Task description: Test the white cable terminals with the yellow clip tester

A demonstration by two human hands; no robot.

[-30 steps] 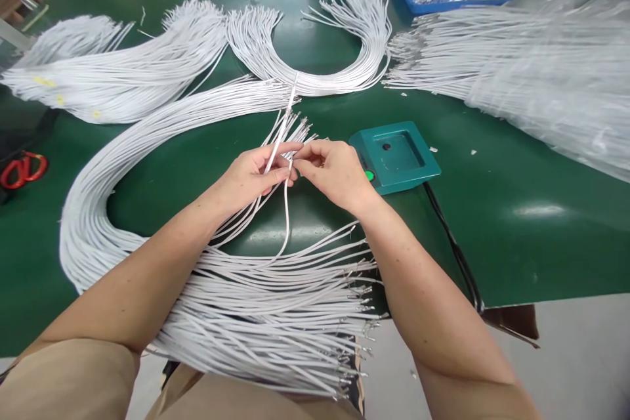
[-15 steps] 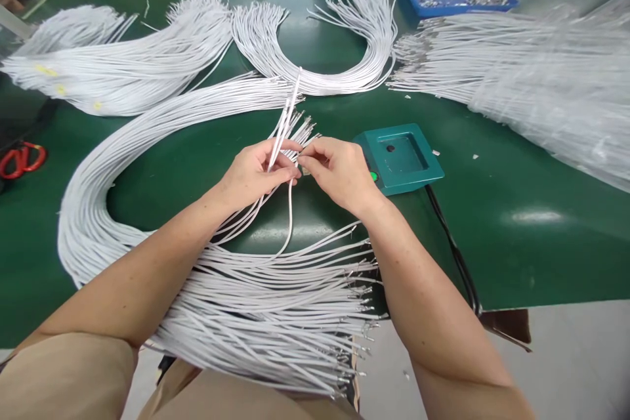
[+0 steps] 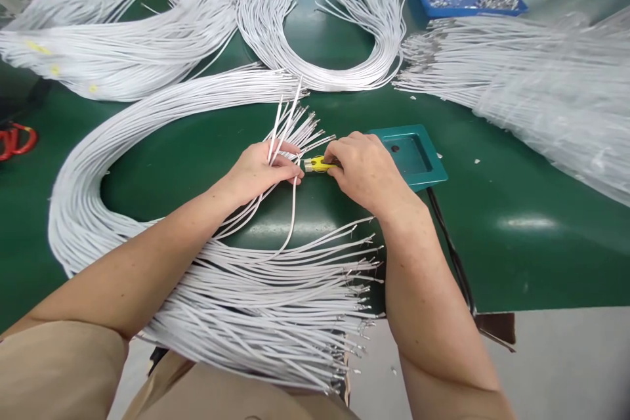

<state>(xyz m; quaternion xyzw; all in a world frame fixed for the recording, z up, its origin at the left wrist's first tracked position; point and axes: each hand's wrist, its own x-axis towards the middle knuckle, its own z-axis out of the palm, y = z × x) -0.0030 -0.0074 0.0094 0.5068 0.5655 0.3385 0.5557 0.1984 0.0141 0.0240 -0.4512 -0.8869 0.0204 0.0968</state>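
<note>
My left hand (image 3: 258, 167) is closed around a few white wires (image 3: 294, 105), which stick up past its fingers. One wire from it loops down toward the pile below. Thumb and fingers of my right hand (image 3: 364, 167) grip a small yellow tool (image 3: 319, 165) with a greyish end, probably thread snips; most of it is hidden in the palm. That greyish end sits just right of my left fingertips. Behind my left hand fan out several wire ends (image 3: 308, 125). A large curved bundle of white wires (image 3: 79, 190) sweeps round to the front under my left forearm.
A teal device with a sunken tray (image 3: 433, 170) sits beyond my right hand, its black cable (image 3: 450, 249) running to the table edge. More white wire bundles (image 3: 339, 79) lie behind. Red-handled scissors (image 3: 22, 139) are far left; a blue tray (image 3: 467, 10) of small metal parts stands back right.
My right hand has drawn back to the right from the left fingertips, and the yellow tool now shows in it. My left hand still holds the wires in nearly the same spot.
</note>
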